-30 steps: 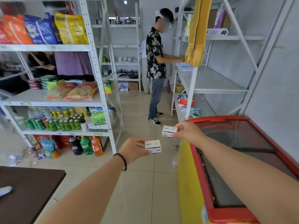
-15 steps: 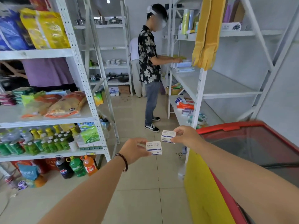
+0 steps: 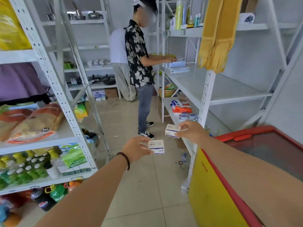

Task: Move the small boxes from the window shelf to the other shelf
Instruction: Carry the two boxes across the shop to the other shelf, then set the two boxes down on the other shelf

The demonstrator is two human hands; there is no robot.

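A white metal rack (image 3: 205,89) stands far right, a chest freezer (image 3: 246,185) near right; your right hand (image 3: 192,131) pinches 1 small white box (image 3: 172,131), your left hand (image 3: 135,150) pinches another small box (image 3: 156,146) over the aisle

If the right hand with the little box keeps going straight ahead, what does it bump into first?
Probably the white metal shelf post just beyond the right hand and its small white box, or the packets on the low shelf beside it. One view leaves depth unclear.
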